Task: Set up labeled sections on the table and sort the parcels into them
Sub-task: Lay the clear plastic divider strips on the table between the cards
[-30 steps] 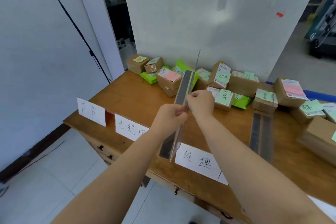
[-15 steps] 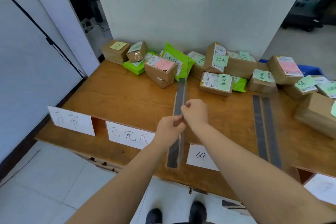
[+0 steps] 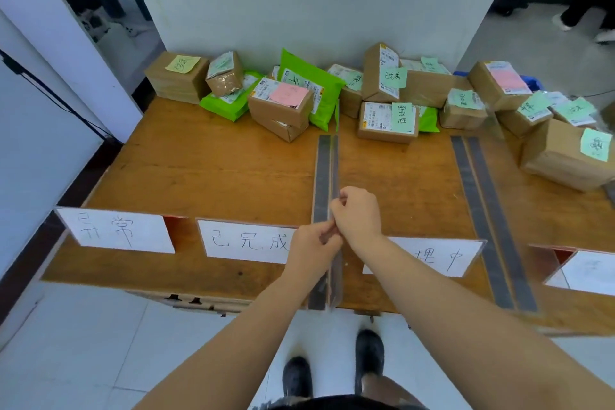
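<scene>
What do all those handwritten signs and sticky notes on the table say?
"异常": white sign card at the table's front left.
"已完成": next white sign card.
"理中": third sign card; its first characters are hidden behind the right hand.
"已完成": green note on an upright box.
Far-right sign card: too blurred to read.
Other sticky notes and the printed shipping labels: too small or blurred to read.
</scene>
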Tool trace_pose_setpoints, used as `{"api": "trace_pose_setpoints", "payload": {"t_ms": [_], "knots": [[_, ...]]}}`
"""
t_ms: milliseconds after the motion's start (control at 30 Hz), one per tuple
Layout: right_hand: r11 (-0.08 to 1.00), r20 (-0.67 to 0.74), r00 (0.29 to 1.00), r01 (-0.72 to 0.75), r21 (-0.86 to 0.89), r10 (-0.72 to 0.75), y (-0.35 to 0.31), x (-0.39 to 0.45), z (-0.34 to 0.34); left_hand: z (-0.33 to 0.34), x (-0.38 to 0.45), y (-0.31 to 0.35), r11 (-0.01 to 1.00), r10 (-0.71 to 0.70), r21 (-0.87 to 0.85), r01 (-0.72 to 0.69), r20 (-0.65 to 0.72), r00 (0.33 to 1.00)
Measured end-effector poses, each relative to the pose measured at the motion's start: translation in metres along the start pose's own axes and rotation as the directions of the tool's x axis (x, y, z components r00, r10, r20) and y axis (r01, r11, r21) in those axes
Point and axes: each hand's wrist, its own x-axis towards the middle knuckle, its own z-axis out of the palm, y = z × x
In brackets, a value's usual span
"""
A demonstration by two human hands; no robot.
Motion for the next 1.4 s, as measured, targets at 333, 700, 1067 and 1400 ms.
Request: {"api": "trace_pose_setpoints", "payload": {"t_ms": [333,700,1067,1400], "knots": [[0.961,0.083,0.993,-0.059,-0.270,0.084,-0.008,0.037,0.001,0.004,0.018,-0.006,0.986,-0.139,-0.093,0.140,0.015,0.990],[0.961,0.139,0.990,0.039,-0.273,-0.001,-0.022,0.035,-0.013,-0.002,0.014,0.010,0.970,-0.241,-0.005,0.242,0.007,0.970],[0.987,-0.023,0.991,0.132,-0.091,-0.134,-0.040,0.042,-0.067,-0.023,0.008,0.042,0.951,-0.176,-0.268,0.156,-0.054,0.983],[0.923,-0.109,0.965,0.258,0.285,-0.237,-0.036,0.041,-0.126,-0.027,0.019,0.060,0.900,-0.234,-0.378,0.217,0.003,0.972]]}}
